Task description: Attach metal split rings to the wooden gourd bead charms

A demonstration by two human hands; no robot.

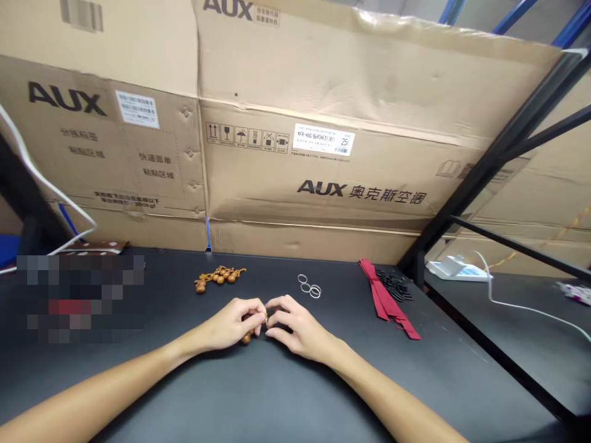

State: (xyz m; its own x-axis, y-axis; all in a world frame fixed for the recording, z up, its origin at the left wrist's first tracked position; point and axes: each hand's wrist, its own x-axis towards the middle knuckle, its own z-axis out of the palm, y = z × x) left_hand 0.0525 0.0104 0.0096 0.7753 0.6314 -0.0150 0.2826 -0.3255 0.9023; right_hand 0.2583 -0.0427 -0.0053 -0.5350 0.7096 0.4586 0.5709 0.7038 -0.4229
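Observation:
My left hand (237,323) is closed in a pinch on a string of brown wooden beads (246,338), which hangs below the fingers just over the black tabletop. Thumb and index finger meet at the string's end, where a small pale bit shows, too small to name. Facing it, my right hand (295,326) has curled fingers with their tips at that same spot; whatever they pinch is hidden. Beyond my left hand lies another bunch of wooden beads on yellowish cord (224,275). Several thin metal rings (309,287) lie behind my right hand.
Red fabric strips (385,298) and a pile of black pieces (394,286) lie to the right. Cardboard panels (314,172) close off the back. A black metal frame (455,212) slants along the right side. At left, a blurred patch hides some items.

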